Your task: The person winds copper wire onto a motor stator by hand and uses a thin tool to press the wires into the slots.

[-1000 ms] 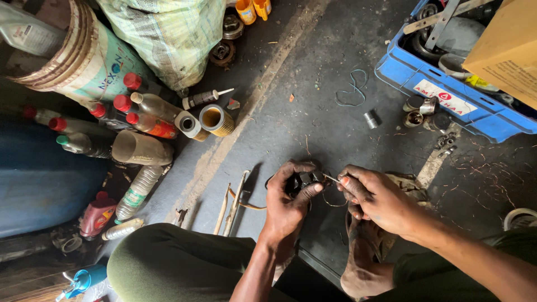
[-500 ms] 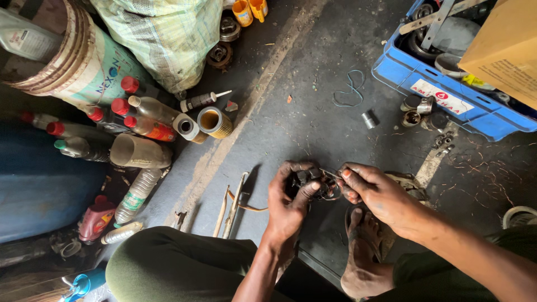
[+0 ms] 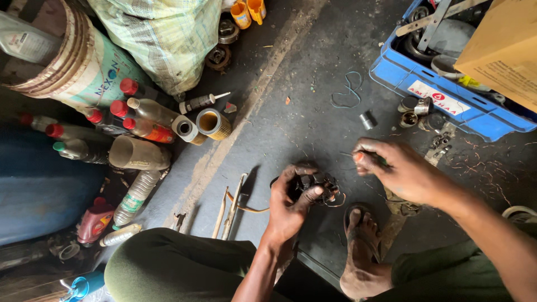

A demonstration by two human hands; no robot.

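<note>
Left hand [image 3: 291,204] grips dark part [image 3: 313,184] — bottles [image 3: 142,120], blue crate [image 3: 442,92] nearby.

Bare floor [image 3: 313,117] lies open ahead; bottles [image 3: 140,120] crowd left, blue crate [image 3: 442,92] seemingly blocks right.

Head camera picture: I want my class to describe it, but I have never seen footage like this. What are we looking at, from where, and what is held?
There is no machine. The camera sits on a person's head and looks down at their own hands and bare foot on a dark workshop floor. The left hand has its grip around a small dark metal part with wires. The right hand is pinched shut beside it; what it pinches is too small to tell. Around them lie red-capped bottles, a woven sack, a blue crate of parts and thin metal rods.
</note>
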